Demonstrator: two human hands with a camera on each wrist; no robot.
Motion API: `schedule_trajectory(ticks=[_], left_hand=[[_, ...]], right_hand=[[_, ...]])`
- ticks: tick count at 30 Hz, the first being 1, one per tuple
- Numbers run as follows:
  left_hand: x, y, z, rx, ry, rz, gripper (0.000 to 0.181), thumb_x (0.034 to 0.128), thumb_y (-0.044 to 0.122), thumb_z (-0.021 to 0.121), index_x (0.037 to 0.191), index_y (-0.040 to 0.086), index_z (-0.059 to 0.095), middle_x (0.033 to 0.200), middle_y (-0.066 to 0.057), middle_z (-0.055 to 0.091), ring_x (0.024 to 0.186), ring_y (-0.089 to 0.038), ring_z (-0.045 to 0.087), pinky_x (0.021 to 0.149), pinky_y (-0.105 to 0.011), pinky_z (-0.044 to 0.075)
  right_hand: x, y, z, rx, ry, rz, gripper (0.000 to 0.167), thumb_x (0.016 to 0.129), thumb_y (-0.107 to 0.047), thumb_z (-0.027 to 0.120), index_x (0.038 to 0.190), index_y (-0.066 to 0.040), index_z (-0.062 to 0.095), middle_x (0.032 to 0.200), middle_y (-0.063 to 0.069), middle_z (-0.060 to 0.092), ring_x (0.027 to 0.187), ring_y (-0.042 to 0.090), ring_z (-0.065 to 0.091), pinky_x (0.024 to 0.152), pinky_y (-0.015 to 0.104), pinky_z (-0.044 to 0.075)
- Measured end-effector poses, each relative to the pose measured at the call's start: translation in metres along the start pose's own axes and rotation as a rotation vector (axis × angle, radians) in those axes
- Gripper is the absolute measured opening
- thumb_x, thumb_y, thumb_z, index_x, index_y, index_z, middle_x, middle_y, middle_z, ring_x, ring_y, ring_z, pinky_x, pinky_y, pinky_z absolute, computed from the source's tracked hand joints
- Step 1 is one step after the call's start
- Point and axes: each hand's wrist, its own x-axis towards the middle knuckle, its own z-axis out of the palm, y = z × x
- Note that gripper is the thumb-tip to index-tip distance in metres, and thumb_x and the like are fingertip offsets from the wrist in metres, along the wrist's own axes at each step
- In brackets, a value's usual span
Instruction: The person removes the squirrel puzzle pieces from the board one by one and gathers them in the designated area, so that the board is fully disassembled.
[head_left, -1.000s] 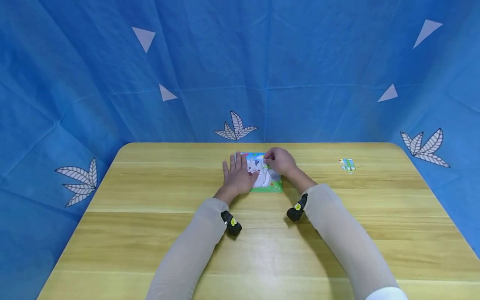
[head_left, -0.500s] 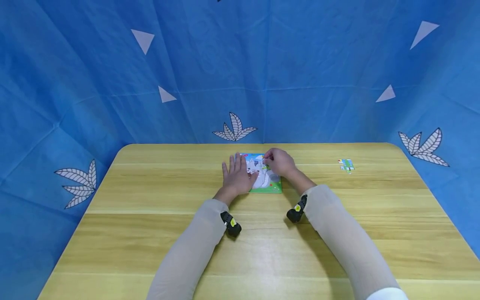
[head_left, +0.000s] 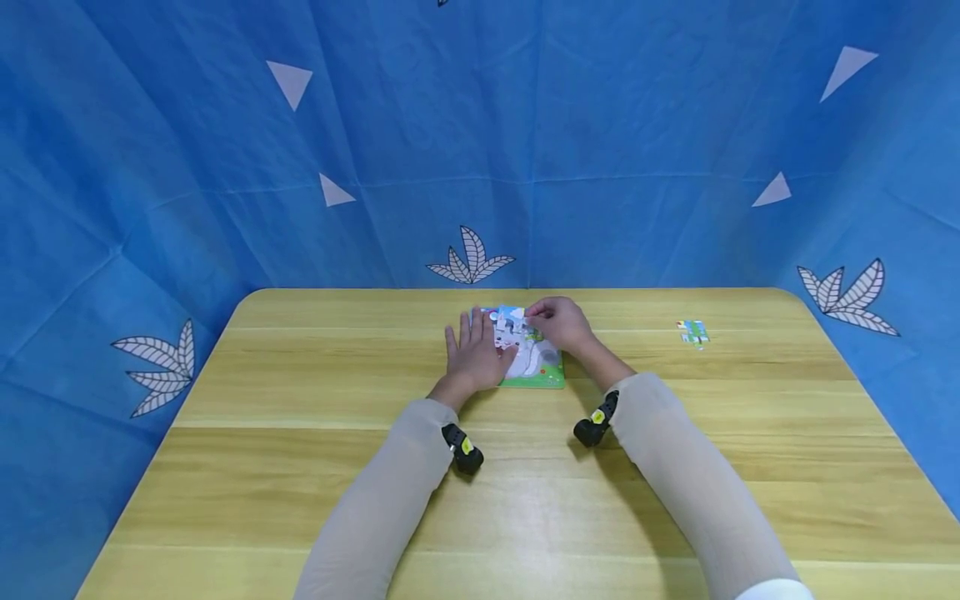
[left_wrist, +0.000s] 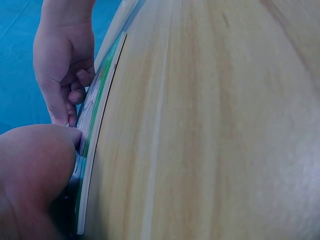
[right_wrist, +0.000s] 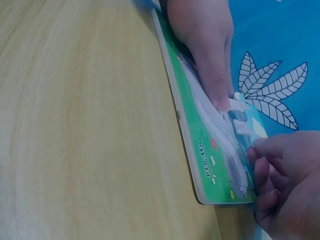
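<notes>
A jigsaw puzzle (head_left: 531, 367) with a white cartoon animal on a green and blue ground lies near the table's far edge. My left hand (head_left: 476, 358) rests on its left side, fingers straight and spread, thumb lying across the picture. At the upper right part, thumb and forefinger of my right hand (head_left: 561, 325) pinch a puzzle piece (right_wrist: 245, 127). That piece sits askew over the picture, and others beside it may be joined to it; I cannot tell. The right hand's other fingers are curled in the right wrist view. In the left wrist view, the board (left_wrist: 95, 135) appears edge-on.
A small cluster of puzzle pieces (head_left: 694, 332) lies on the wooden table (head_left: 517, 508), right of the puzzle. Blue cloth (head_left: 600, 150) with leaf and triangle prints hangs behind the table and along both sides. Each sleeve carries a black wrist camera (head_left: 468, 457).
Around the animal's ear, puzzle pieces have shifted and now sit out of line with the picture. My right hand has moved only slightly; the left hand stays in place.
</notes>
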Motion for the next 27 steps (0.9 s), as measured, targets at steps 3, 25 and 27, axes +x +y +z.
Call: schedule_trajectory(ticks=[3,25,27], left_hand=[[0.000,0.000,0.000,-0.010,0.009,0.006,0.082,0.1072,0.055,0.029,0.163,0.005,-0.003,0.169,-0.011,-0.015,0.155,-0.030,-0.018,0.121,-0.054,-0.015],[0.008,-0.003,0.006,-0.031,-0.009,-0.001,0.084,0.1066,0.056,0.031,0.162,0.007,-0.007,0.169,-0.009,-0.018,0.154,-0.029,-0.020,0.120,-0.053,-0.017],[0.009,-0.004,0.007,-0.023,-0.011,-0.003,0.084,0.1065,0.057,0.031,0.162,0.008,-0.009,0.168,-0.008,-0.020,0.154,-0.028,-0.021,0.120,-0.054,-0.017]], right_hand=[[0.001,0.001,-0.002,0.078,0.008,0.020,0.018,0.100,-0.014,0.064,0.111,-0.001,0.072,0.102,0.012,0.068,0.081,0.018,0.058,0.069,0.027,0.049],[-0.011,0.014,-0.049,0.295,-0.005,0.051,0.030,0.107,-0.014,0.055,0.127,0.006,0.065,0.131,0.017,0.061,0.103,0.024,0.056,0.084,0.032,0.050],[-0.013,0.018,-0.057,0.285,-0.004,0.057,0.032,0.107,-0.016,0.055,0.128,0.005,0.064,0.128,0.016,0.061,0.099,0.023,0.056,0.080,0.032,0.050]])
